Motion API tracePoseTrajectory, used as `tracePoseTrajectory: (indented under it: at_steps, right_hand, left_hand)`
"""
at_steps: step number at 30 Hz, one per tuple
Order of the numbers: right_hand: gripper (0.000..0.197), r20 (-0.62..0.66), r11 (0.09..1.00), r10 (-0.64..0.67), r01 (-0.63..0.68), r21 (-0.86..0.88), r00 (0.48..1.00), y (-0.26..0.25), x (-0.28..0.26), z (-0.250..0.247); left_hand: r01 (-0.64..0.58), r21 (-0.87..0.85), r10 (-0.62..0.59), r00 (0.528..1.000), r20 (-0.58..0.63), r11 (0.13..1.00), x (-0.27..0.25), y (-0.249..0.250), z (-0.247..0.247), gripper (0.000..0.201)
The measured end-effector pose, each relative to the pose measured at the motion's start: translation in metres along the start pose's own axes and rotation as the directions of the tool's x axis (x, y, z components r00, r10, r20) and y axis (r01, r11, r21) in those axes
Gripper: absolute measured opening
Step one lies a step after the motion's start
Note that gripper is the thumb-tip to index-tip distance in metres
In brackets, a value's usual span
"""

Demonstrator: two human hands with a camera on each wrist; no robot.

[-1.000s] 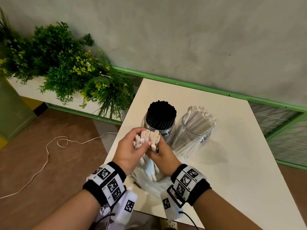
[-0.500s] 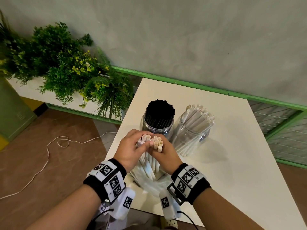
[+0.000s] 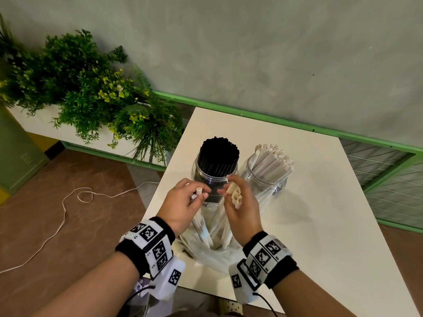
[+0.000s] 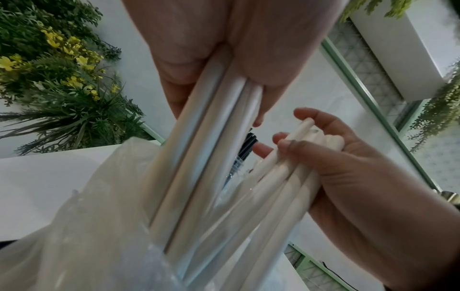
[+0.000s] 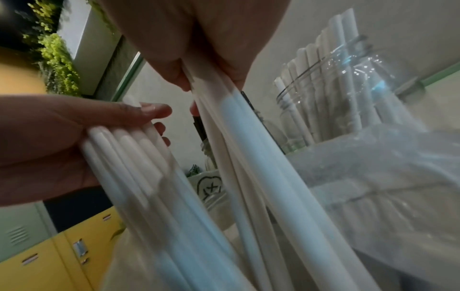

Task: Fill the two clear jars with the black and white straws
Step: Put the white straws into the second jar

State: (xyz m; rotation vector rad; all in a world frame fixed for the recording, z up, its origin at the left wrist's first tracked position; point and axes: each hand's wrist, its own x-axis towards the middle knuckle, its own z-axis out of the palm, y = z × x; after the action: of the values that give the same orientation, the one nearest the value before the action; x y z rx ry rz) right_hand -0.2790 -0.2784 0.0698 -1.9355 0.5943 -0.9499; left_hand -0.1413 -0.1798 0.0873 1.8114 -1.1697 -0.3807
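My left hand (image 3: 197,195) grips a few white straws (image 3: 199,191) by their tops, and my right hand (image 3: 230,191) grips several more white straws (image 3: 236,197). Both bunches rise out of a clear plastic bag (image 3: 212,257) at the table's near edge, a small gap apart. Just behind my hands stand two clear jars: the left jar (image 3: 201,172) is packed with black straws (image 3: 218,154), the right jar (image 3: 272,181) holds white straws (image 3: 272,161) leaning right. In the right wrist view, the white-straw jar (image 5: 348,88) stands close behind the bag (image 5: 385,177).
The white table (image 3: 309,225) ends at a grey wall with a green rail (image 3: 274,120). A planter of green plants (image 3: 91,92) stands left of the table, and a white cord (image 3: 64,202) lies on the brown floor.
My hands held one bunch of white straws together. They have now parted and split it, a few straws going left and several going right.
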Motion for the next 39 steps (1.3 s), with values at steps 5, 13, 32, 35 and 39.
tracePoseTrajectory:
  at_steps: [5,13,32,35,39]
  right_hand:
    - [0.045,-0.069,0.998,-0.036,0.04,0.047,0.997,-0.03,0.025,-0.03]
    - [0.045,-0.378,0.951,-0.199,0.271,0.146,0.904,-0.081,0.087,-0.114]
    - [0.045,-0.484,0.973,-0.217,0.229,-0.035,0.848,-0.038,0.105,-0.126]
    - [0.045,-0.441,0.978,-0.2,0.202,-0.041,0.875,-0.033,0.109,-0.121]
    - [0.044,-0.349,0.989,-0.137,0.107,-0.102,0.927,-0.013,0.115,-0.106]
  left_hand:
    - [0.017,0.064,-0.017,1.0,0.005,0.998,0.006,-0.003,0.002,0.014]
    - [-0.016,0.117,0.013,1.0,0.026,0.993,0.012,-0.002,0.008,0.012]
    - [-0.006,0.112,0.004,1.0,0.022,0.994,0.01,-0.003,0.008,0.011]
    - [-0.001,0.112,-0.002,1.0,0.02,0.994,0.011,-0.002,0.009,0.011]
    - [-0.006,0.102,0.005,1.0,0.011,0.995,0.012,0.0,0.01,0.011]
